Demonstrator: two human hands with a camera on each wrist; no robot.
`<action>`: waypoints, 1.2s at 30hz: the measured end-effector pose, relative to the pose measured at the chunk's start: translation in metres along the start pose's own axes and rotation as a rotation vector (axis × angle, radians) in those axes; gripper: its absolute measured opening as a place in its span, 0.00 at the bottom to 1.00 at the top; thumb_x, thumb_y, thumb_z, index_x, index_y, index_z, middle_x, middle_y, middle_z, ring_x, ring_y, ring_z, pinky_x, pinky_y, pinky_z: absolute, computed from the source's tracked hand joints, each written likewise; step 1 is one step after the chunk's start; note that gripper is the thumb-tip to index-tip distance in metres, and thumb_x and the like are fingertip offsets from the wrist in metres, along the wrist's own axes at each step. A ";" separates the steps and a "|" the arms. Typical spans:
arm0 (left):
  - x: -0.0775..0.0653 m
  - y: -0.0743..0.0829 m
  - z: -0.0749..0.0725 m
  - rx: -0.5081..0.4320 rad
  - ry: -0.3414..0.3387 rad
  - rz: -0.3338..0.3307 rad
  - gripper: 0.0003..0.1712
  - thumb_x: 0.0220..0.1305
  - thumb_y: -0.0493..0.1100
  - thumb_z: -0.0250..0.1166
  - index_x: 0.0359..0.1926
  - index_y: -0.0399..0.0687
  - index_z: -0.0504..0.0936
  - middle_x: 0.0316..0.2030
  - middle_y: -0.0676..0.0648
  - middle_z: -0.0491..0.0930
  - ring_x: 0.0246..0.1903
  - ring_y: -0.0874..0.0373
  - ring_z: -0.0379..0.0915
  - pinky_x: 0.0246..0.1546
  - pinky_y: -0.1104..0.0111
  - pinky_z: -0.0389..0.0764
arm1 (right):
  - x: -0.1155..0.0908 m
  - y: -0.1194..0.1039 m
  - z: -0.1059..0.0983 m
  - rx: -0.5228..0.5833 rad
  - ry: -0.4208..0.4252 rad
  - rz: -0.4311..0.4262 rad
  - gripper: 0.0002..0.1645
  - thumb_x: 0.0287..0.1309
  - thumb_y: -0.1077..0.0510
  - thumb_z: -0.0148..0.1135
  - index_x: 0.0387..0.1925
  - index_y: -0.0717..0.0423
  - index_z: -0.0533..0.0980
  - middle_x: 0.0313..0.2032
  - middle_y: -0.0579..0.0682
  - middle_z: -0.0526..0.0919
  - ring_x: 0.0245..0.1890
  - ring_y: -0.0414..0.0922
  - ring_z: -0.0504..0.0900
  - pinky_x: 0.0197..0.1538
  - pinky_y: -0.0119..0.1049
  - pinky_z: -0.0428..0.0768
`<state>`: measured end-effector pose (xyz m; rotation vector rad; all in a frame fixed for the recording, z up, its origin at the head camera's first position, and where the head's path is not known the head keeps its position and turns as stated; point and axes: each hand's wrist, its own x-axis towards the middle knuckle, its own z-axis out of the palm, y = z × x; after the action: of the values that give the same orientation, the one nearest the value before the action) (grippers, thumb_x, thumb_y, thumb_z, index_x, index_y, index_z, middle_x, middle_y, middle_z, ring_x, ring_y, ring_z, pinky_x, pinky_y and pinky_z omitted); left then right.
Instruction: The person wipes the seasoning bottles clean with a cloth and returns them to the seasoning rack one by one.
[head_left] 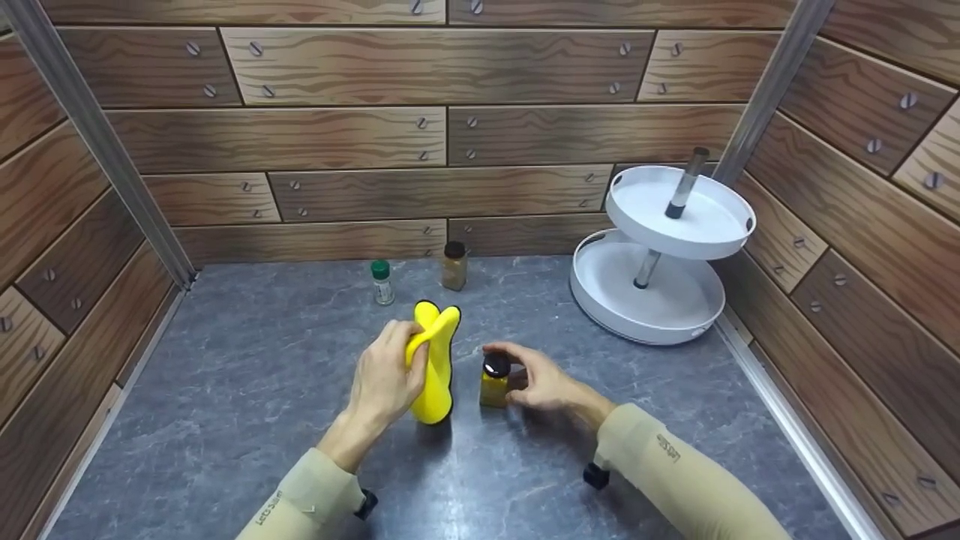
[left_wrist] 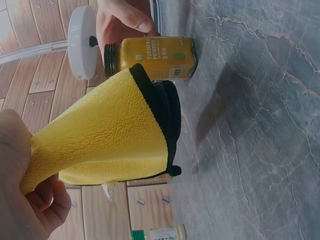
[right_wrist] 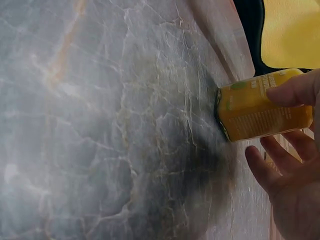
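Observation:
My left hand pinches a folded yellow cloth with dark edging, which hangs down over the table. Just to its right, my right hand has its thumb and fingers around a turmeric powder jar. The jar is square, yellow, black-capped and upright. In the left wrist view its printed label shows past the cloth's edge. From the right wrist, the thumb lies against the jar's side while some fingers spread below it.
Toward the back stand a green-capped spice jar and a dark-capped jar of brown spice. A white two-tier round tray is at the back right. Wood-patterned walls enclose the grey marbled table.

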<state>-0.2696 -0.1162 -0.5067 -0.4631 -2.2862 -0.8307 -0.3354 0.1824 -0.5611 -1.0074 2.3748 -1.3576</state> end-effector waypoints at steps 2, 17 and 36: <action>-0.001 -0.001 0.000 0.000 -0.002 0.003 0.09 0.75 0.37 0.71 0.51 0.42 0.84 0.39 0.43 0.84 0.32 0.52 0.82 0.35 0.58 0.89 | 0.002 0.000 0.000 0.002 -0.020 0.015 0.52 0.51 0.77 0.63 0.81 0.64 0.67 0.76 0.69 0.77 0.76 0.66 0.79 0.74 0.57 0.84; -0.002 0.000 0.000 0.017 -0.009 -0.010 0.09 0.75 0.38 0.72 0.52 0.43 0.84 0.40 0.43 0.85 0.33 0.51 0.84 0.35 0.57 0.90 | -0.002 -0.001 0.008 -0.039 0.066 0.053 0.42 0.58 0.69 0.76 0.75 0.62 0.76 0.67 0.63 0.87 0.68 0.63 0.85 0.69 0.55 0.87; -0.002 0.003 0.004 0.006 -0.005 -0.002 0.09 0.74 0.38 0.72 0.51 0.43 0.84 0.41 0.43 0.85 0.34 0.51 0.85 0.36 0.56 0.91 | -0.010 0.006 0.021 -0.294 0.325 0.058 0.37 0.46 0.46 0.94 0.54 0.51 0.82 0.51 0.50 0.94 0.52 0.50 0.92 0.59 0.46 0.90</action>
<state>-0.2682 -0.1118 -0.5090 -0.4611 -2.2938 -0.8236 -0.3207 0.1771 -0.5790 -0.8277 2.8868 -1.2564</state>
